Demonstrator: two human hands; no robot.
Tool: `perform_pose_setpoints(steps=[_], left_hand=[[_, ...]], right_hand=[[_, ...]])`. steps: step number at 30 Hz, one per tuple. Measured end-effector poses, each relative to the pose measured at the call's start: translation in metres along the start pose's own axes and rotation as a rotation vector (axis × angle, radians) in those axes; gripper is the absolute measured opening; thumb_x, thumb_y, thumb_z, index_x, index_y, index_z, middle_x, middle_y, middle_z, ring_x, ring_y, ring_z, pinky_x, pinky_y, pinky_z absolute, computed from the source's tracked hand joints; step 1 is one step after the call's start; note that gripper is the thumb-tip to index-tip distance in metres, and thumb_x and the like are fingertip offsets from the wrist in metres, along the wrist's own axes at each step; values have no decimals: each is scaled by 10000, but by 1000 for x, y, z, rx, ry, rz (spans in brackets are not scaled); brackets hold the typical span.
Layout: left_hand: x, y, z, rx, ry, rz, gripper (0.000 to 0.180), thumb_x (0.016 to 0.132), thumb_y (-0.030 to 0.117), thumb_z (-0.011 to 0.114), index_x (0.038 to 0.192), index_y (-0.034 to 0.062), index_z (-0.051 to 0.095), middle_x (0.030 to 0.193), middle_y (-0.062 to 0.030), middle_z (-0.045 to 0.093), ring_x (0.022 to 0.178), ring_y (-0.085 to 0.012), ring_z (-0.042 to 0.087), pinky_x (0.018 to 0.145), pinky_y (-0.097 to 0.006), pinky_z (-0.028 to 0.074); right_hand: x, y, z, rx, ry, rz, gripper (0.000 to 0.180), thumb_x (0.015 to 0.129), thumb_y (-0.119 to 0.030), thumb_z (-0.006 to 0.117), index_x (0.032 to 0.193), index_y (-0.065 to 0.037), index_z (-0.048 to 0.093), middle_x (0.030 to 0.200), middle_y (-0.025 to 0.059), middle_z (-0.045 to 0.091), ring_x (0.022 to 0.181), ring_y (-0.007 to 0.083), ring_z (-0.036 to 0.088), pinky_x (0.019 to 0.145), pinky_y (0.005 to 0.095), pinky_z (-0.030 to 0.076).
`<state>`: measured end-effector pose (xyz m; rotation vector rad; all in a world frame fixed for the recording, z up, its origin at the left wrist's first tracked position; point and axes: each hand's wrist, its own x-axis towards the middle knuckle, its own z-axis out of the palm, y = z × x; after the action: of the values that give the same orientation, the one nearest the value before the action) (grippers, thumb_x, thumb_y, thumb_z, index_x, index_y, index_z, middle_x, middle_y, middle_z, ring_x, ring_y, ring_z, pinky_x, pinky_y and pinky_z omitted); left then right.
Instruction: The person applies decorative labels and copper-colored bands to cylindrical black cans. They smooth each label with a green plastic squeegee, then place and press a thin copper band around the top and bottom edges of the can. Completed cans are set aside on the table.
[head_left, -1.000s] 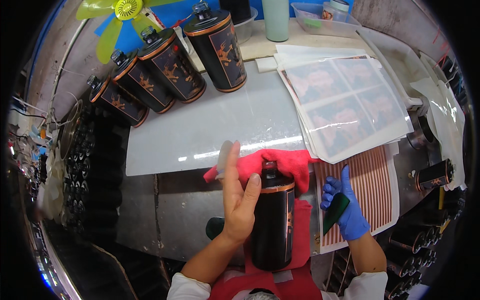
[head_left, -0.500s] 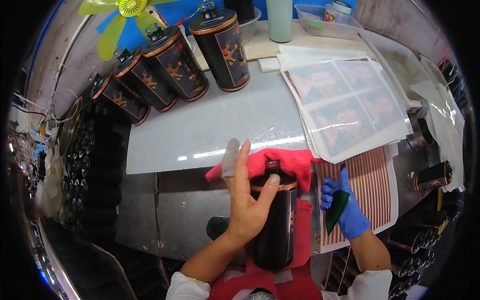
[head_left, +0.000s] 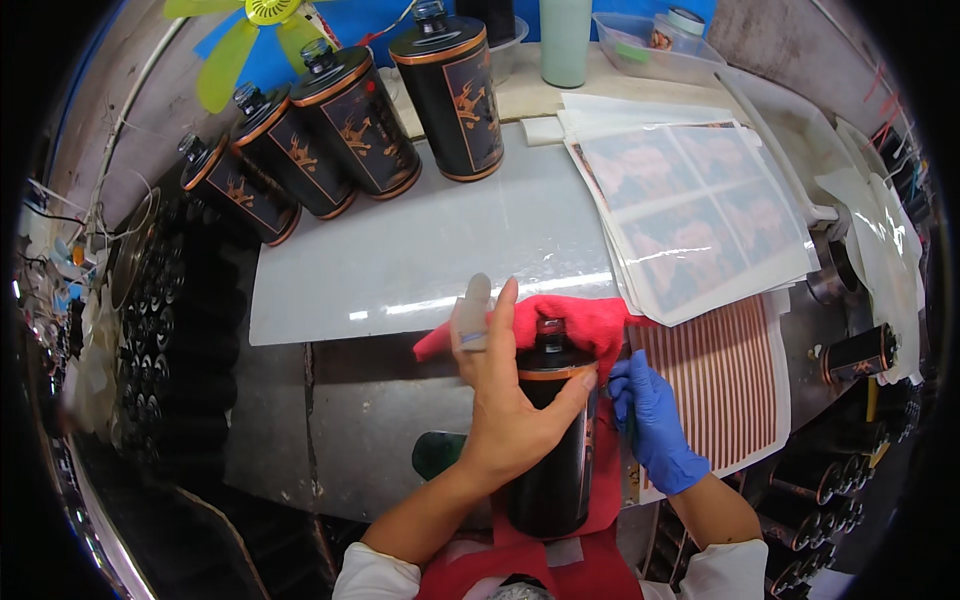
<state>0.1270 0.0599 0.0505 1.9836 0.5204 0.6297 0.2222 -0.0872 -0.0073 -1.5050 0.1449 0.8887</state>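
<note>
Spreading across the scene, the counter (head_left: pixel 380 410) carries a pale panel (head_left: pixel 420 250), with four decorated bottles (head_left: pixel 465 115) in a row at its far left and printed sheets (head_left: pixel 700 220) stacked at its right. Near the middle, at the near edge, is a dark bottle (head_left: pixel 548 475), its long axis running near to far, neck on the far side against a red cloth (head_left: pixel 575 315). The bare left hand (head_left: pixel 515 420) is nearer, overlapping the bottle's left side; its grip is loose, fingers extended, thumb across the front. Just right of the bottle, the gloved right hand (head_left: pixel 655 425) has its grip clenched on a mostly hidden dark green scraper (head_left: pixel 631 420); contact with the bottle cannot be told. Far right, a clear tub (head_left: pixel 660 68) contains a lidded jar (head_left: pixel 677 35) and something green (head_left: pixel 633 52); the dark bottle's contents cannot be seen.
</note>
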Motion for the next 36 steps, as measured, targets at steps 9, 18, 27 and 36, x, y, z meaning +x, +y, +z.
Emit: perform_pose_setpoints(steps=[9,18,27,36], left_hand=[[-2,-12,-13,-167,-131,31,900,742,2,633,1443,-26,70,1340,-165,329,1182,-227,464,982,-332,397],[-72,3,-29,96,-51,453,691,658,390,784,1205,38,550,1281,-229,463,1267,-350,375,1068,-495,177],[-113,-2,-14,615,-331,748,361,815,152,510,1156,132,624,1202,-57,583,1200,-227,492,1113,-487,129],[-128,7,-6,594,-302,575,369,845,164,510,1196,75,578,1249,-167,525,1279,-370,384,1070,-546,191]], right_hand=[[-8,-10,-42,481,-292,349,366,891,-313,564,1116,-23,557,926,90,663,825,228,669,705,345,571],[-42,-63,-26,184,25,-348,410,779,-29,610,1172,-56,495,1044,77,587,914,180,599,806,287,499],[-50,-69,45,-490,-19,-681,315,835,-98,599,1124,-44,485,954,124,589,864,150,591,714,287,494],[-70,-73,72,-791,22,-977,295,836,-90,599,1109,-58,491,928,142,593,844,255,633,731,324,492]])
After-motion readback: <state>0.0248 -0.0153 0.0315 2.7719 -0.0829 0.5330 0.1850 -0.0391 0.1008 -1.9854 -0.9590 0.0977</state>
